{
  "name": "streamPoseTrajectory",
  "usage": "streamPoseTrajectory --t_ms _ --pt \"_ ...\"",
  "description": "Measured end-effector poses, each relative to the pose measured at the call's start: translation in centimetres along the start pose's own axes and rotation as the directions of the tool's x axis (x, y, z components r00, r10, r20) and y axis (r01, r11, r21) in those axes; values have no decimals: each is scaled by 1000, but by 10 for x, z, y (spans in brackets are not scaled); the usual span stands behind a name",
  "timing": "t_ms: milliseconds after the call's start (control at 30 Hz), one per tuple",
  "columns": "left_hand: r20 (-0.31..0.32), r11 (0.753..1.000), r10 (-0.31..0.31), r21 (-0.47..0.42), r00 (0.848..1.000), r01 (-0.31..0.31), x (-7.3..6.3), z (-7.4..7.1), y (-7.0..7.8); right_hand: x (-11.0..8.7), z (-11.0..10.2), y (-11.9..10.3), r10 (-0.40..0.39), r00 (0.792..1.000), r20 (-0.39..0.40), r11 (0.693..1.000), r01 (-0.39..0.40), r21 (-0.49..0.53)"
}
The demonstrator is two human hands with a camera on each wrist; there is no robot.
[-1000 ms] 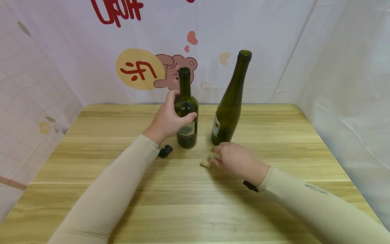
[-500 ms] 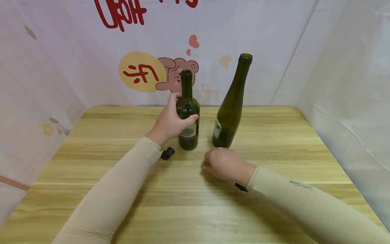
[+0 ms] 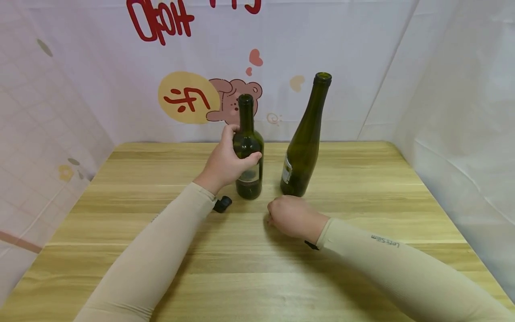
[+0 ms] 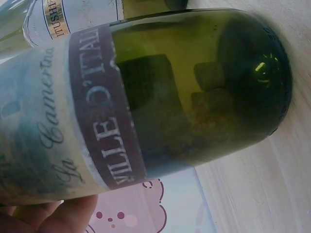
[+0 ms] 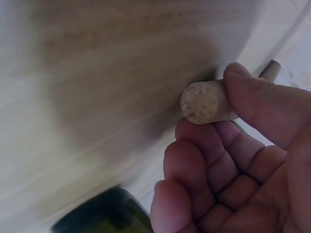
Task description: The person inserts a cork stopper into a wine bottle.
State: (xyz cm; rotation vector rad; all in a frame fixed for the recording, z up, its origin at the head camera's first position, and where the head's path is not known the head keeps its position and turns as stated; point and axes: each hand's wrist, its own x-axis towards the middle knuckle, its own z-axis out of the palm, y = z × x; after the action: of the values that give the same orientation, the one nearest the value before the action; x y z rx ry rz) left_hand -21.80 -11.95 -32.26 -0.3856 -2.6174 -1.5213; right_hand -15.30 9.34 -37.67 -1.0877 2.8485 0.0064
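My left hand [image 3: 229, 156] grips a dark green wine bottle [image 3: 248, 187] around its shoulder, thumb across the front. This bottle stands upright on the table. In the left wrist view its label [image 4: 92, 111] fills the left half, and dim shapes show through the glass. To the right stands a taller, slimmer green bottle [image 3: 303, 152]. Just in front of it, low over the table, is my right hand [image 3: 295, 217]. Its thumb and fingers pinch a cork [image 5: 201, 102], seen end-on in the right wrist view. From the head view the hand hides the cork.
The wooden table [image 3: 241, 286] reaches back to a white printed curtain [image 3: 354, 53], with further curtains on both sides. A black wrist camera [image 3: 222, 204] juts out under the left wrist, close to the gripped bottle.
My right hand has moved slightly left and closed its fingers on the cork, which earlier lay visible on the table. The left hand keeps its hold on the bottle. The head view has shifted slightly.
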Motion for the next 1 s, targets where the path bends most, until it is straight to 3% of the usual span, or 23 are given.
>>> streamPoseTrajectory --t_ms 400,1000 --pt "9 1000 5 -25 1000 -4 0 2 -2 0 -7 -9 -41 999 4 992 41 -123" --pt "10 999 -15 -29 1000 16 -4 -1 2 4 -8 -13 16 999 32 996 -13 -91"
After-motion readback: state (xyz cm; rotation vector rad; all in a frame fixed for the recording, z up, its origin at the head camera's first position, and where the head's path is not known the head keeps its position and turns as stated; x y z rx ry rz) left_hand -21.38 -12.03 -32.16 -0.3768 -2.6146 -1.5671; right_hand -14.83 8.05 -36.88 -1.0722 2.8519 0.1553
